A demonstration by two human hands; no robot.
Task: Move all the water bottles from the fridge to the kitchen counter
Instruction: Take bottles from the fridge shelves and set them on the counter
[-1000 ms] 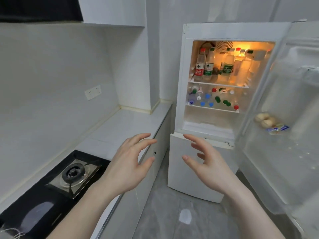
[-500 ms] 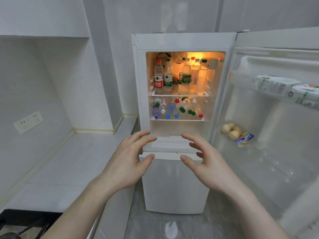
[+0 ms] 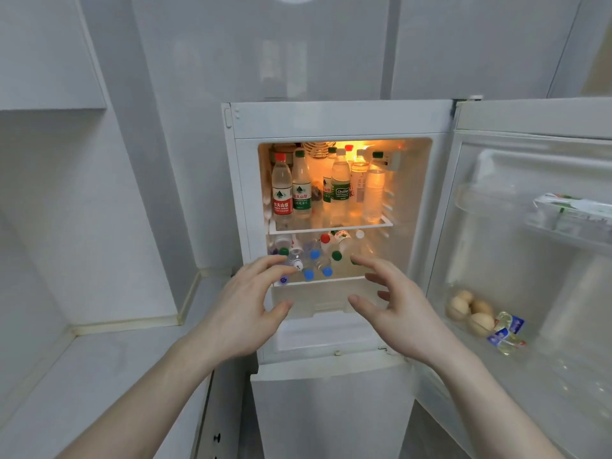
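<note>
Before open fridge (image 3: 337, 119): water bottles upright on upper shelf (image 3: 331, 226), more bottles lying caps-outward on lower shelf (image 3: 318, 281). Left hand (image 3: 243, 313), right hand (image 3: 402, 314) spread, empty, just below lying bottles. Counter (image 3: 99, 366) at left.

Both empty hands (image 3: 245, 306) face stocked fridge (image 3: 337, 119).

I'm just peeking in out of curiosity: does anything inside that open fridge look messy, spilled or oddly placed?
No spill or damage shows. The oddest part is the lower shelf: clear plastic bottles with blue, green and red caps lie piled on their sides, caps outward, while the bottles on the upper shelf stand upright. Both hands hold nothing.
</note>
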